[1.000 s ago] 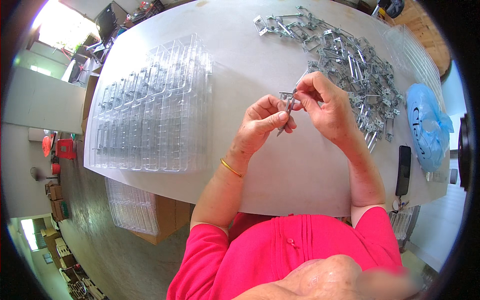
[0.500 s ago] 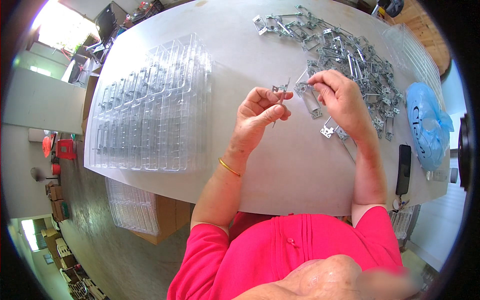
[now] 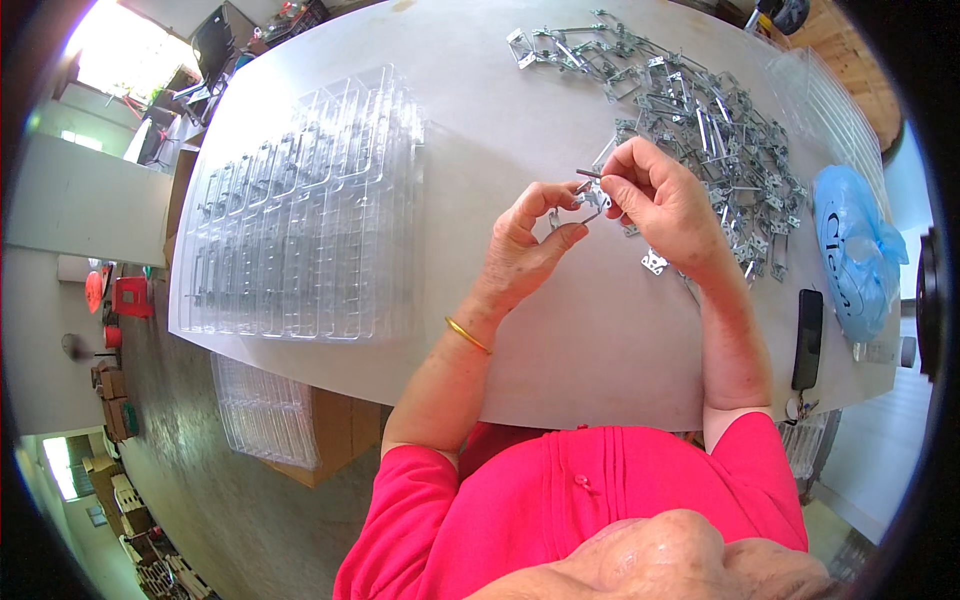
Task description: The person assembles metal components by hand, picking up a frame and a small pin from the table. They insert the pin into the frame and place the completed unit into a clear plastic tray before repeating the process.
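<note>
My left hand point(image 3: 530, 240) and my right hand point(image 3: 655, 205) meet above the white table, close to the near edge of the metal heap. Between thumb and fingers, the left one pinches a small silvery metal bracket point(image 3: 592, 197) with a thin rod. My right hand's fingertips close on metal at the same spot, where a short dark rod point(image 3: 588, 173) sticks out leftward. Whether they grip one piece or two, I cannot tell. Just beyond lies a heap of like metal brackets point(image 3: 700, 120). A loose bracket point(image 3: 653, 262) rests below my right wrist.
Clear plastic trays point(image 3: 405, 200) holding metal parts are stacked on the table's left. At the right are a blue plastic bag point(image 3: 850, 250), a black phone point(image 3: 807, 338) and another clear tray point(image 3: 835, 110). More trays point(image 3: 265, 415) stand on a cardboard box below the left edge.
My right hand has drawn back from the heap's edge toward the left one. My left hand has moved slightly right, turning its bracket, and the two hands' metal now meets.
</note>
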Action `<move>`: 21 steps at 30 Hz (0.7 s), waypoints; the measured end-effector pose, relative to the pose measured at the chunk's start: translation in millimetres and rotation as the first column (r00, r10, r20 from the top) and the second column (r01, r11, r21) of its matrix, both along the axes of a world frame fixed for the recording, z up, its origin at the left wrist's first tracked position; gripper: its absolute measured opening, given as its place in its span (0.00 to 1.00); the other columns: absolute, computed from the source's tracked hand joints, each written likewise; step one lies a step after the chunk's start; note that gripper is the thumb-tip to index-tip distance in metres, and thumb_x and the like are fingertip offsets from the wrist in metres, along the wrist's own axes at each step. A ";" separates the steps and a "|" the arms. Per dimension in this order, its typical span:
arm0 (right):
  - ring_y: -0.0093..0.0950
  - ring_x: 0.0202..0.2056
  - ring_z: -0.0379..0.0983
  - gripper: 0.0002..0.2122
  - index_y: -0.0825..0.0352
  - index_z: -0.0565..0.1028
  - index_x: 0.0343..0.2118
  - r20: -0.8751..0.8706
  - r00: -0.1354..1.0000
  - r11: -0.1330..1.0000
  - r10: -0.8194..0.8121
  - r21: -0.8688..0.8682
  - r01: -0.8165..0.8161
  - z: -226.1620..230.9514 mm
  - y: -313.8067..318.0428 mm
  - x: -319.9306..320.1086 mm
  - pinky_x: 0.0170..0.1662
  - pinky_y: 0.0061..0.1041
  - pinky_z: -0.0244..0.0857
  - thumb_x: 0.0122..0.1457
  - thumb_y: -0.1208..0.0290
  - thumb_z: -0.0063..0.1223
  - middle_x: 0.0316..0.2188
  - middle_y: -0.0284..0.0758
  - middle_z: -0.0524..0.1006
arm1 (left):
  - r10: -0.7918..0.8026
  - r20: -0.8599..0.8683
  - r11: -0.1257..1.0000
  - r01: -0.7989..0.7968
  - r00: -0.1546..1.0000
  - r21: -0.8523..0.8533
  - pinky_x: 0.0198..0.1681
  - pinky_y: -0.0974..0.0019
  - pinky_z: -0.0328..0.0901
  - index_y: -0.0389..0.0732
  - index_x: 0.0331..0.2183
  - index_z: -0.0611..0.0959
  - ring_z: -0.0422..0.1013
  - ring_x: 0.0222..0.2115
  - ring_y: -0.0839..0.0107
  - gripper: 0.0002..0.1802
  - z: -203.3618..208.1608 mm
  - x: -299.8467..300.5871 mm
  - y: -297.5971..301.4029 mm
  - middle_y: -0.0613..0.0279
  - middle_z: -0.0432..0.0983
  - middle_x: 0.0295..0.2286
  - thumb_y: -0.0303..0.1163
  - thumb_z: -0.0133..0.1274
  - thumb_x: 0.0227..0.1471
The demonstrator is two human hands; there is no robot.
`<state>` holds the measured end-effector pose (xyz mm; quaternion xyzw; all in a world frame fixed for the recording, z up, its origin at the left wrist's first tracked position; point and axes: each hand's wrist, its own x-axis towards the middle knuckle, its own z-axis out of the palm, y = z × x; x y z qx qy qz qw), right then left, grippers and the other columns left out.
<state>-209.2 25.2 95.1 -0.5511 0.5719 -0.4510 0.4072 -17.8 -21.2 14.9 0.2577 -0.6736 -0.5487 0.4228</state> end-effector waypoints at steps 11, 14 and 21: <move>0.23 0.30 0.78 0.05 0.68 0.71 0.36 -0.401 0.889 0.942 -0.223 -0.324 0.090 -3.7 1.6 7.4 0.36 0.25 0.72 0.62 0.80 0.56 0.28 0.37 0.79 | 0.438 0.003 0.800 -0.388 0.899 -0.458 0.49 0.65 0.69 0.38 0.41 0.78 0.75 0.41 0.69 0.14 8.0 -8.0 3.3 0.61 0.81 0.38 0.22 0.63 0.52; 0.38 0.27 0.78 0.08 0.65 0.69 0.34 -0.463 0.845 0.878 -0.269 -0.478 0.018 -11.5 -2.6 11.2 0.31 0.33 0.71 0.58 0.80 0.58 0.25 0.39 0.77 | 0.378 0.064 0.899 -0.350 0.924 -0.262 0.42 0.68 0.70 0.36 0.39 0.79 0.73 0.34 0.73 0.08 5.4 0.2 3.6 0.64 0.77 0.31 0.27 0.59 0.59; 0.41 0.35 0.77 0.09 0.65 0.69 0.33 -0.598 0.775 0.754 -0.204 -0.601 -0.265 -22.7 -5.5 22.3 0.37 0.37 0.71 0.55 0.81 0.59 0.31 0.39 0.76 | 0.097 -0.129 0.921 -0.040 0.987 0.389 0.32 0.71 0.67 0.36 0.37 0.80 0.70 0.27 0.77 0.15 13.8 7.9 1.7 0.64 0.77 0.29 0.39 0.50 0.68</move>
